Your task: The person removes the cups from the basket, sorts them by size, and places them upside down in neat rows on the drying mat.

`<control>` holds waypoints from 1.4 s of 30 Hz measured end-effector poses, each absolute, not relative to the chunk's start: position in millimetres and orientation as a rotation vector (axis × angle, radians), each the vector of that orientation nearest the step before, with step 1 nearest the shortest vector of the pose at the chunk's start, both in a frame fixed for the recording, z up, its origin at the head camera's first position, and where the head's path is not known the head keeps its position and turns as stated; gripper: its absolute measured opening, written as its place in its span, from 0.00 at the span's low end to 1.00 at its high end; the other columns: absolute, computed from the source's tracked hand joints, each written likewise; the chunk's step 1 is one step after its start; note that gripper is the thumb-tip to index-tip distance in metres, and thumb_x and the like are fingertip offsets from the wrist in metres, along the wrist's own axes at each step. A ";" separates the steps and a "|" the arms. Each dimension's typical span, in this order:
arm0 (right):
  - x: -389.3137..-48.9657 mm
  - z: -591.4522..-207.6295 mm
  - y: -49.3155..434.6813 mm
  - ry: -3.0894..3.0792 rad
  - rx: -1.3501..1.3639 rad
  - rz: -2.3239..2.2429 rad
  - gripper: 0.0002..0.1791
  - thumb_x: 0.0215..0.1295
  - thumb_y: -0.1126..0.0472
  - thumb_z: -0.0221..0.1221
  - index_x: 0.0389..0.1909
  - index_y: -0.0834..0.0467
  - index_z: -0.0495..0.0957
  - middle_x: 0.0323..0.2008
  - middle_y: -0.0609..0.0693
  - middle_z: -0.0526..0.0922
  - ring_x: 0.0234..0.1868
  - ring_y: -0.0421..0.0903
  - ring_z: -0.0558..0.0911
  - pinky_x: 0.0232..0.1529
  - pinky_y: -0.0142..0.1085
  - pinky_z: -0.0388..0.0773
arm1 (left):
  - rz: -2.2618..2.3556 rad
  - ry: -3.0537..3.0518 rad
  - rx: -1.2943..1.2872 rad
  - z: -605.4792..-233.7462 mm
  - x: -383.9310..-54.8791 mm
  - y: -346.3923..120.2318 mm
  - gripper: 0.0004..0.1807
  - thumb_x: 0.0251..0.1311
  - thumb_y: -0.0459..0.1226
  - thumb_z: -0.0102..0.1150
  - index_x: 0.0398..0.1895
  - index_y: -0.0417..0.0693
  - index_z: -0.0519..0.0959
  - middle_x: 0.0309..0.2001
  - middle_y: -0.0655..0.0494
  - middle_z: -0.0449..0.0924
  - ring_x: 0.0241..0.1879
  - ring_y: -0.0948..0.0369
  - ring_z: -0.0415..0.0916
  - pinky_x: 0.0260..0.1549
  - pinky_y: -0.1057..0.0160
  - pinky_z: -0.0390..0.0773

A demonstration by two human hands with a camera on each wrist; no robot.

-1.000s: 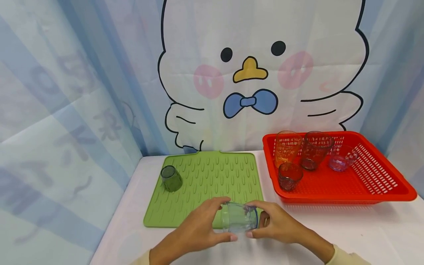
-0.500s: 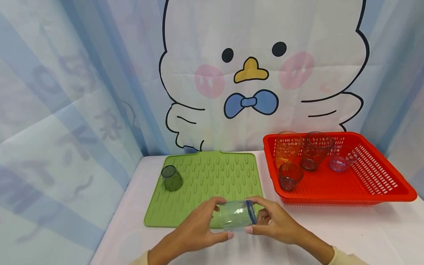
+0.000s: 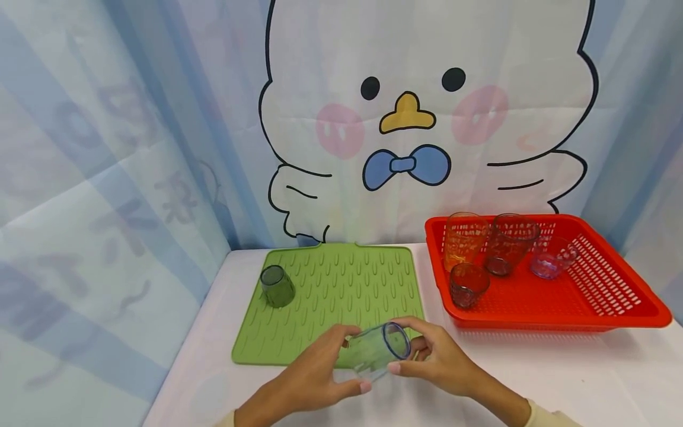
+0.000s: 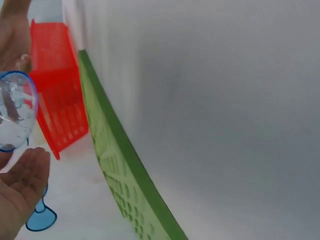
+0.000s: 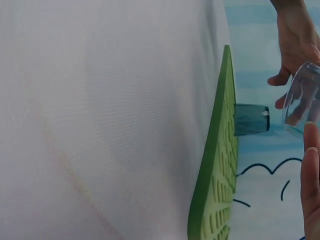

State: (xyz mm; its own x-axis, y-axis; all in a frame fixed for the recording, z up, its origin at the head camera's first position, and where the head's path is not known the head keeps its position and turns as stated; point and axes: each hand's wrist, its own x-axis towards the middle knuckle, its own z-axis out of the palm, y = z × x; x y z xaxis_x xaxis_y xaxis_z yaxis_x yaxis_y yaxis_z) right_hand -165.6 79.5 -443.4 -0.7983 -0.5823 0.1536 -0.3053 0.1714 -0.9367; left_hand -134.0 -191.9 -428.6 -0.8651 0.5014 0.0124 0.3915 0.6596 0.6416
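A clear drinking glass [image 3: 368, 353] with a blue rim is held tilted over the near edge of the green drying mat [image 3: 341, 290], its mouth facing right. My right hand [image 3: 440, 365] grips it at the rim, thumb in front and index finger on top. Around the base end my left hand [image 3: 312, 373] is spread, fingertips close behind the glass and thumb just below it. In the left wrist view, the fingers [image 4: 32, 167] of that hand look nearly straight beside the glass. A dark tinted glass [image 3: 277, 287] stands upside down on the mat's left side.
To the right stands a red plastic basket [image 3: 539, 325]. Inside it are an orange glass [image 3: 460, 249], a large dark glass [image 3: 509, 243], a small dark glass [image 3: 468, 286] and a purple cup [image 3: 552, 261]. A printed curtain [image 3: 299, 118] hangs behind the white tabletop [image 3: 512, 367].
The clear glass has turned in my hands from lying nearly level to tilted, its rim swinging up and toward the viewer. Both hands have shifted slightly left. The mat and basket stay put.
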 end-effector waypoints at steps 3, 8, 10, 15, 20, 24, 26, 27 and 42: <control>-166.9 -442.4 81.2 2.218 -0.834 -1.674 0.31 0.60 0.61 0.71 0.64 0.56 0.72 0.28 0.46 0.86 0.22 0.34 0.79 0.23 0.34 0.80 | 1.006 2.681 0.762 -432.1 -136.8 -199.9 0.46 0.60 0.64 0.62 0.75 0.59 0.55 0.68 0.57 0.66 0.61 0.60 0.70 0.54 0.57 0.79; -169.4 -441.5 83.2 2.213 -0.798 -1.675 0.32 0.59 0.60 0.71 0.64 0.58 0.72 0.29 0.46 0.86 0.22 0.34 0.78 0.22 0.32 0.78 | 0.975 2.707 0.716 -436.9 -145.2 -220.6 0.44 0.61 0.64 0.60 0.74 0.59 0.58 0.69 0.59 0.65 0.63 0.58 0.70 0.57 0.52 0.77; -170.5 -441.7 83.2 2.213 -0.791 -1.677 0.32 0.59 0.60 0.71 0.64 0.58 0.72 0.29 0.46 0.86 0.22 0.34 0.78 0.22 0.32 0.77 | 0.940 2.722 0.695 -438.4 -149.3 -231.3 0.41 0.62 0.64 0.59 0.72 0.56 0.63 0.65 0.59 0.70 0.60 0.59 0.73 0.55 0.53 0.78; -172.7 -442.2 82.1 2.243 -0.772 -1.684 0.32 0.57 0.60 0.73 0.62 0.58 0.73 0.26 0.46 0.85 0.22 0.34 0.77 0.21 0.31 0.75 | 0.902 2.740 0.686 -445.2 -160.9 -261.6 0.34 0.65 0.62 0.58 0.63 0.49 0.74 0.53 0.58 0.79 0.50 0.60 0.79 0.48 0.56 0.80; -174.3 -441.7 79.8 2.255 -0.743 -1.677 0.32 0.55 0.59 0.74 0.62 0.56 0.74 0.24 0.46 0.84 0.21 0.35 0.77 0.20 0.31 0.76 | 0.903 2.771 0.640 -451.0 -169.1 -295.1 0.30 0.65 0.58 0.60 0.58 0.46 0.77 0.50 0.57 0.80 0.46 0.59 0.79 0.43 0.59 0.80; -177.5 -440.4 77.7 2.279 -0.743 -1.667 0.32 0.55 0.58 0.74 0.61 0.56 0.75 0.20 0.46 0.82 0.20 0.34 0.75 0.18 0.30 0.73 | 0.885 2.788 0.611 -451.6 -174.0 -322.7 0.27 0.65 0.55 0.63 0.56 0.43 0.78 0.47 0.55 0.81 0.42 0.60 0.78 0.40 0.60 0.79; -179.9 -439.2 76.7 2.293 -0.747 -1.663 0.32 0.55 0.58 0.74 0.61 0.56 0.75 0.19 0.45 0.80 0.19 0.33 0.73 0.17 0.29 0.70 | 0.882 2.783 0.609 -451.4 -177.1 -335.2 0.26 0.64 0.53 0.64 0.54 0.41 0.79 0.45 0.54 0.81 0.40 0.62 0.77 0.39 0.61 0.79; -181.3 -438.3 76.1 2.295 -0.746 -1.664 0.32 0.55 0.58 0.74 0.61 0.57 0.75 0.18 0.45 0.79 0.19 0.33 0.72 0.16 0.28 0.68 | 0.880 2.778 0.599 -451.6 -178.7 -341.0 0.25 0.64 0.52 0.65 0.53 0.41 0.79 0.44 0.54 0.81 0.39 0.63 0.77 0.38 0.62 0.78; -212.0 -424.5 45.1 2.318 -0.726 -1.584 0.32 0.57 0.52 0.73 0.63 0.50 0.75 0.20 0.46 0.76 0.17 0.37 0.69 0.15 0.30 0.64 | 0.856 2.698 0.548 -462.8 -190.6 -381.5 0.26 0.58 0.48 0.71 0.50 0.39 0.78 0.41 0.55 0.78 0.40 0.63 0.74 0.41 0.63 0.78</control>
State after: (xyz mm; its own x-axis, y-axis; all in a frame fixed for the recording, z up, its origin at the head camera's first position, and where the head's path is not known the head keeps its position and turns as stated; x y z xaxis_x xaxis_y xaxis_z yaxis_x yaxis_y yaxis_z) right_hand -212.0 45.1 -424.5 -0.8473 -0.5254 0.0783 -0.2638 0.2882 -0.9205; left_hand -190.6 -381.5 -462.8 -0.8957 0.4257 -0.1284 0.2738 0.7557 0.5950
